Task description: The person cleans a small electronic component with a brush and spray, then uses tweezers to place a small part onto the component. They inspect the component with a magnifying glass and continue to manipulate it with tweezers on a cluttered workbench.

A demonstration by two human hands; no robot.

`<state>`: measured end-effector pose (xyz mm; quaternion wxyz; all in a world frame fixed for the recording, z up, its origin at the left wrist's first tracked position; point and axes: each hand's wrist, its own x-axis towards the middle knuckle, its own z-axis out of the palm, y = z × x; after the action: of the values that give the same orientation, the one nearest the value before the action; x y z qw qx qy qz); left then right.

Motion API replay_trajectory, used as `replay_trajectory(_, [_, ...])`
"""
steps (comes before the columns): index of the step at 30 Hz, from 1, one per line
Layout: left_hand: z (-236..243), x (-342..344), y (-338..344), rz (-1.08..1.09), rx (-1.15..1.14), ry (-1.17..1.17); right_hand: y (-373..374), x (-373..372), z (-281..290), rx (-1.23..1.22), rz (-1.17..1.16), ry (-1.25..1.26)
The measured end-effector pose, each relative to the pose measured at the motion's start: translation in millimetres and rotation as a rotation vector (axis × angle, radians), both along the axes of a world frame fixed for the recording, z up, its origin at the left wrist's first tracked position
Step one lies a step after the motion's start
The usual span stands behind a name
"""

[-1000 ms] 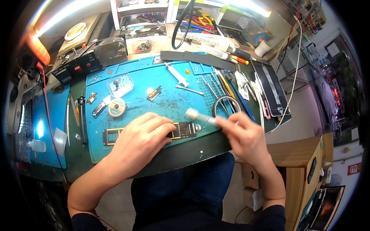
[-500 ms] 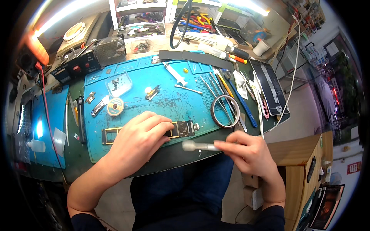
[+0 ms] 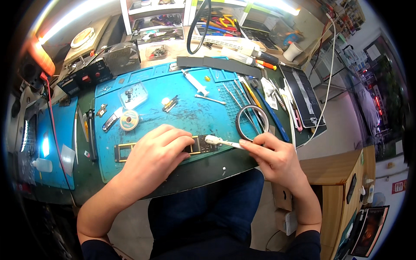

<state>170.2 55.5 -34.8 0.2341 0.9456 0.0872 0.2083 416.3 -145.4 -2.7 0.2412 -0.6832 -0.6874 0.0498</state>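
A long black circuit board (image 3: pixel 201 144) with gold-coloured edges lies on the blue work mat (image 3: pixel 190 119) near its front edge. My left hand (image 3: pixel 161 149) covers its middle, fingers curled down against it; what is under the palm is hidden. Between the thumb and fingers of my right hand (image 3: pixel 273 154) is a white toothbrush (image 3: pixel 223 142), pointing left. Its pale head is over the right end of the board; I cannot tell whether it touches. A dark roll of tape (image 3: pixel 239 125) stands on the mat just beyond my right hand.
Beyond my hands lie a solder wire spool (image 3: pixel 129 120), a clear box of small parts (image 3: pixel 134 95), a syringe (image 3: pixel 194 82) and a swab (image 3: pixel 210 99). Tweezers and a blue-handled tool (image 3: pixel 277 119) are at the right. A white cable (image 3: pixel 332 82) hangs by the table's right edge.
My right hand has moved up and slightly left, carrying the toothbrush from the table's front edge to the board's right end. My left hand has stayed on the board.
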Motion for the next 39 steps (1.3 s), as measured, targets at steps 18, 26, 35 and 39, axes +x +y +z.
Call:
replay_trajectory(18, [1,0,1,-0.004,-0.012,0.003,12,-5,-10,0.066,-0.172,-0.161])
replay_trajectory(26, [1,1,2,-0.01,-0.004,0.001,15,-7,-22,0.171,-0.23,-0.197])
replay_trajectory(35, [4,4,-5,0.005,-0.02,-0.053,13,51,-34,0.303,-0.601,-0.253])
replay_trajectory(39, [7,3,-1,0.063,0.004,-0.096,6,42,-39,0.401,-0.436,-0.34])
